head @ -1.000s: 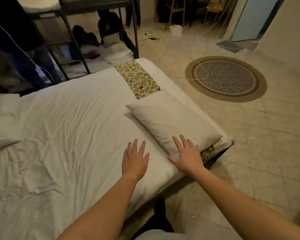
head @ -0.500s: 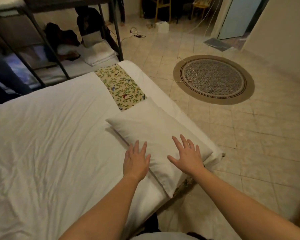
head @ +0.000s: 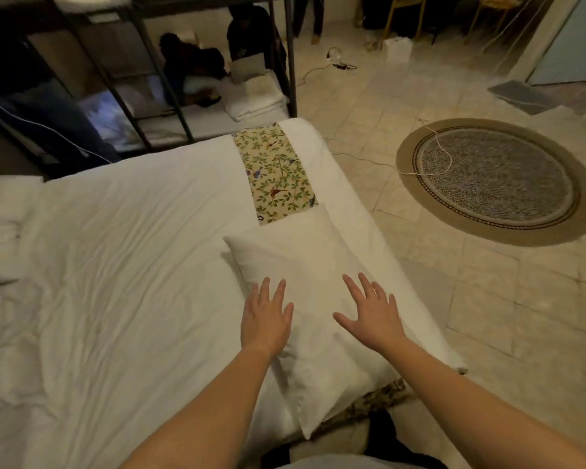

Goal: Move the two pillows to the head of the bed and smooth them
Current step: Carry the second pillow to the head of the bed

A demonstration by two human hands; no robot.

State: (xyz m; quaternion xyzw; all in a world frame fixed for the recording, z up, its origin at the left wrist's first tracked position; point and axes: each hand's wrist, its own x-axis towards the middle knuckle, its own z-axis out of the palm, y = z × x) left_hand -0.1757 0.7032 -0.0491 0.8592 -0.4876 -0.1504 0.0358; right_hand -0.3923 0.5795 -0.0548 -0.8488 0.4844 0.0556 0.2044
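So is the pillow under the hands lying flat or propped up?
Flat: the pillow lies on the white sheet, both open hands resting on top.

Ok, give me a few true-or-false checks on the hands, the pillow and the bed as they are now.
1. Both hands are flat on the pillow. True: left hand, right hand, fingers spread.
2. The right hand grips a pillow corner. False: it lies open on top.
3. The pillow covers part of the patterned runner. True.
4. The pillow lies mid-bed. False: along the bed's right edge.
5. The round rug is under the bed. False: it lies clear on the floor.
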